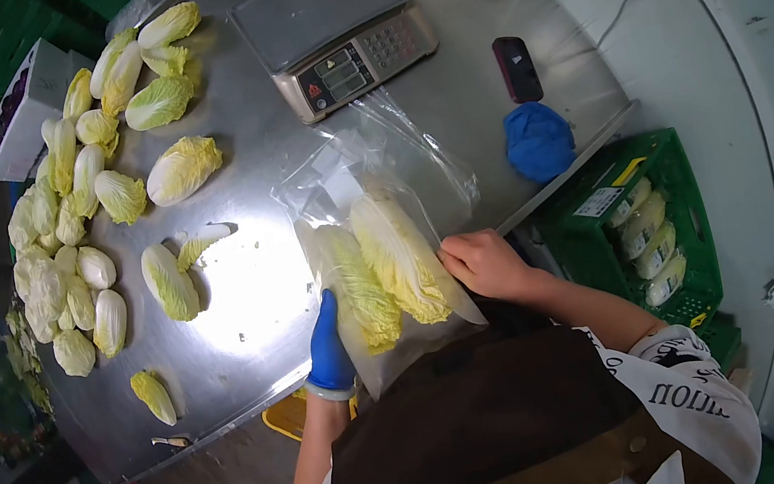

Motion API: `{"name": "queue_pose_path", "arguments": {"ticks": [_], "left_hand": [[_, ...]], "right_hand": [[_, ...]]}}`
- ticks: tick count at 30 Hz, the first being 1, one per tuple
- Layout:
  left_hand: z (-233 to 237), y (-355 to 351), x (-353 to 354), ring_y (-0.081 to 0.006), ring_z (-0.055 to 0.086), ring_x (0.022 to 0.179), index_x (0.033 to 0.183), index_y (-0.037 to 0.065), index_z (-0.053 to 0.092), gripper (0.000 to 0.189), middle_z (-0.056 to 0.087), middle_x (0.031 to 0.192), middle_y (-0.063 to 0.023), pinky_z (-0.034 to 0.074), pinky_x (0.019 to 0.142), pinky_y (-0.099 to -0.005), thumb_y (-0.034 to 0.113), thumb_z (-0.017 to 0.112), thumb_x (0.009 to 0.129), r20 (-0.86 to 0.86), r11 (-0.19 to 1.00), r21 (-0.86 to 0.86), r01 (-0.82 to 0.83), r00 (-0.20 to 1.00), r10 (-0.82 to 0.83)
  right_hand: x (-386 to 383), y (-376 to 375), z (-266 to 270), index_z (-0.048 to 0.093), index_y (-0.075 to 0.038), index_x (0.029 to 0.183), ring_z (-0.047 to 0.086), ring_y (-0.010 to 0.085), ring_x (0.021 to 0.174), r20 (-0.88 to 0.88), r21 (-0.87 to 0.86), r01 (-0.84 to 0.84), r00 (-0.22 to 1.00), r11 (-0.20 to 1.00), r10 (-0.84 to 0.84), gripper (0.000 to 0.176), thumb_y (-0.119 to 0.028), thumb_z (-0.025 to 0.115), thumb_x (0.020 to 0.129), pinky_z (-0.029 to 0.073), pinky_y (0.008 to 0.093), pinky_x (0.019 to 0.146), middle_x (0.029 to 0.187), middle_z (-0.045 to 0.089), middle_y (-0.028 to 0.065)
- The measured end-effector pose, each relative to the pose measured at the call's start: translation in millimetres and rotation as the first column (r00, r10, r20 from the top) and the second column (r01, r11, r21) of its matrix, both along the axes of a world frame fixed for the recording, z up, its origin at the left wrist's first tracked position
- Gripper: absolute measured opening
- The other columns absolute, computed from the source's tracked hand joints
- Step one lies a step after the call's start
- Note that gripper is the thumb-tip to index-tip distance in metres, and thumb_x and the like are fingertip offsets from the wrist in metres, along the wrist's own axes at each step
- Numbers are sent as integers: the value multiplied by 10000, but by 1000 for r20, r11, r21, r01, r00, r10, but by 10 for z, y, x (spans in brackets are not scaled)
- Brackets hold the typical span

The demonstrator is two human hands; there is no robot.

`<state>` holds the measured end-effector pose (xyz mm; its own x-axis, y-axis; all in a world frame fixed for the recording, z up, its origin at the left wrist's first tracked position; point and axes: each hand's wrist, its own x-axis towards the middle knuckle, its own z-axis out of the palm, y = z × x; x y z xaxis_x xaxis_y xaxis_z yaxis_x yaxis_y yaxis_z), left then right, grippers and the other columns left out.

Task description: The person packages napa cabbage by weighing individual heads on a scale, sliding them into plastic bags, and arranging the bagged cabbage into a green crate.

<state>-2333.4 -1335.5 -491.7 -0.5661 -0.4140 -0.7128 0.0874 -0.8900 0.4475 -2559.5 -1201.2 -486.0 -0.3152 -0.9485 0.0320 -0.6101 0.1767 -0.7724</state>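
A clear plastic bag (pixel 338 185) with two napa cabbages inside, a narrower one (pixel 362 292) and a larger one (pixel 397 259), lies at the table's front edge against my apron. My left hand (pixel 327 348), in a blue glove, grips the bag's left side; part of its fingers is hidden by the bag. On the other side my bare right hand (pixel 485 265) is closed with its fingers pinching the bag's right edge. More clear plastic bags (pixel 417 141) lie flat beyond the filled one.
A weighing scale (pixel 334 32) stands at the back. Many loose napa cabbages (pixel 183 169) cover the left of the steel table (pixel 269 357). To the right lie a phone (pixel 518 69), a crumpled blue glove (pixel 539 142) and a green crate (pixel 598 170) with bagged cabbages.
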Motion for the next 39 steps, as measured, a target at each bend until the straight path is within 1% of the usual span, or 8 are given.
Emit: {"name": "queue_pose_path", "arguments": {"ticks": [12,19,20,23,26,29,37,39], "left_hand": [[-434,-7,300,-188,614,852,1120,-8,584,378,644,992,-77,503,738,-302,318,470,967,332,962,-175,208,933,-142],[-1171,-5,585,-270,640,720,901,26,652,170,661,822,-179,490,650,-321,155,641,792,518,451,-719,530,840,-162],[-1245,-97,626,-211,631,680,898,8,652,129,670,789,-128,485,619,-291,106,600,834,591,185,-768,613,790,-167],[-262,-249,369,-122,598,678,900,-2,653,145,658,783,-55,476,615,-256,102,554,877,301,786,-546,290,943,-138],[454,-278,302,-48,527,684,869,0,645,183,614,773,8,432,635,-208,120,513,909,282,867,-409,284,943,-176],[70,-284,420,-32,465,655,813,9,622,194,558,715,42,374,607,-195,124,499,910,237,862,-407,302,946,-220],[649,-266,264,-76,542,605,800,12,610,212,615,710,-25,435,576,-223,166,515,910,145,875,-467,130,987,-70],[497,-345,271,-123,561,560,818,-10,603,248,615,667,-71,456,560,-246,191,503,924,108,861,-402,311,950,-293]], "right_hand": [[72,-77,-189,528,-14,726,566,370,607,103,-22,-158,982,987,159,142,-117,569,816,450,438,545,671,567,169],[116,-125,-527,575,3,741,579,314,537,393,204,-38,919,978,-46,178,-140,539,839,447,363,506,648,602,160],[96,-123,-516,580,0,738,574,271,520,519,265,-5,844,964,-138,185,-143,532,845,438,337,489,634,599,136],[-24,-228,-53,591,-5,730,543,151,480,732,349,50,609,936,-306,206,-139,506,861,396,261,443,606,585,67],[-66,-188,511,597,-12,705,516,78,532,798,298,71,529,952,-289,210,-110,483,852,376,221,469,625,558,19],[-65,-211,228,593,-24,709,504,99,481,863,311,235,337,921,-377,237,-179,512,869,357,244,401,611,567,34],[-47,-304,828,609,17,801,519,100,532,748,70,373,594,925,-296,258,-203,524,905,411,240,492,634,566,35],[-9,-354,977,605,-6,898,574,176,720,273,-176,363,911,915,-309,220,-223,594,864,460,327,706,802,599,65]]}}
